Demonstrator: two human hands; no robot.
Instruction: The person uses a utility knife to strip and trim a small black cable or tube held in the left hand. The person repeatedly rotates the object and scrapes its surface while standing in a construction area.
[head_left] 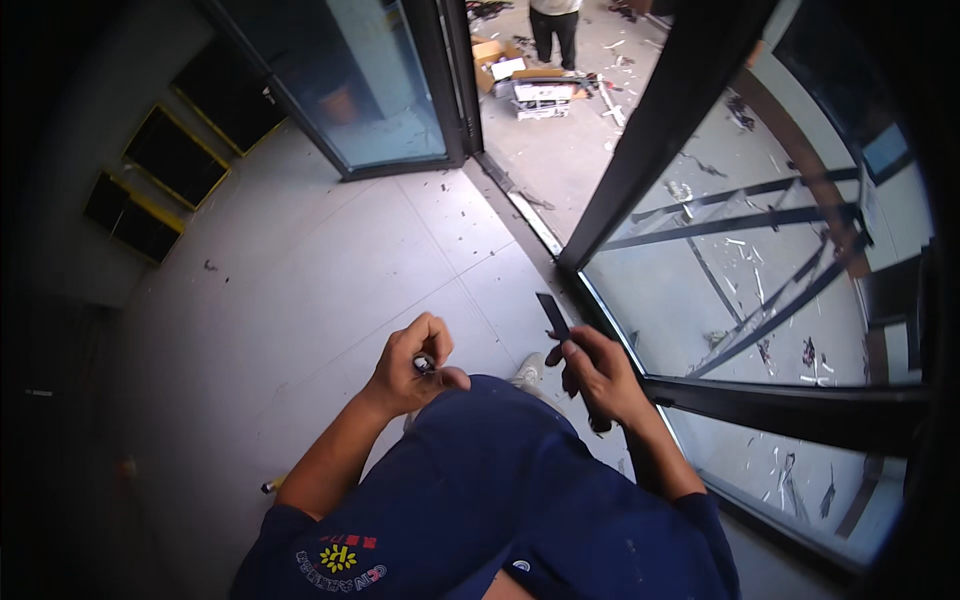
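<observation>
In front of my torso, my left hand [410, 365] is curled closed around a small shiny metallic piece [425, 364]. Its exact kind is too small to make out. On the other side, my right hand [600, 375] grips a dark flat tool [552, 315] with a slanted tip, like a scraper or a knife blade. The tool points up and away from me, and a dark rounded end [600, 424] shows below the palm. Fingers hide the middle of it. The two hands are apart.
A dark-framed glass door [400, 150] stands open at the far left of the doorway. Close on my right is a dark-framed glass panel [740, 290]. Beyond the threshold [535, 222] are cardboard boxes [540, 92], scattered scraps and a standing person [556, 30]. Black yellow-edged panels [178, 155] lean left.
</observation>
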